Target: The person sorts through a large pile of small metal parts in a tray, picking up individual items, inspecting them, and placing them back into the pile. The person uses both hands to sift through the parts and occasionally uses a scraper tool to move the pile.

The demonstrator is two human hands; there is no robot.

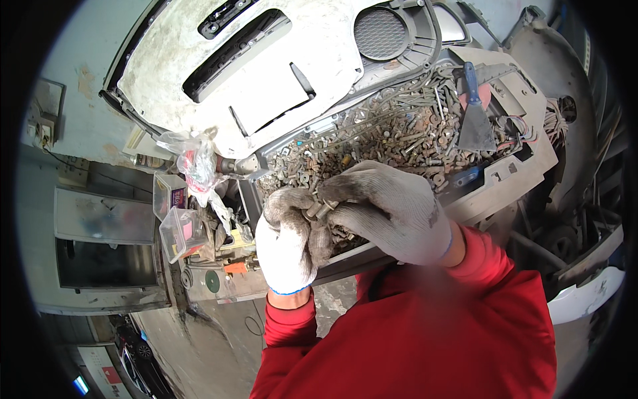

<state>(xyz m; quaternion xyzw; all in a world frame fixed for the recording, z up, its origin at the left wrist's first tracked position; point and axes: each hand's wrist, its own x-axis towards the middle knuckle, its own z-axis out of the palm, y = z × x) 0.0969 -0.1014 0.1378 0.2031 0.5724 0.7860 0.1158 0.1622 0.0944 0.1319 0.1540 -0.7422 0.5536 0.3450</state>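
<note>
Both hands wear soiled white knit gloves and meet over the near left part of a tray (356,255) heaped with loose bolts, nuts and screws (384,134). My left hand (291,234) is closed around metal bolts (314,208). The fingertips of my right hand (389,209) pinch another bolt (326,207) right beside them. How many pieces lie inside the gloves is hidden. A putty knife with a blue handle (477,114) rests on the tray's right side. Another blue handle (467,176) is partly visible beyond my right hand.
A white car door panel (234,65) with a speaker grille (381,32) leans behind the tray. Clear plastic bins (182,232), a plastic bag (199,169) and a green disc (212,281) are at the left. Wires (554,119) and a grey trim piece (498,192) are at the right.
</note>
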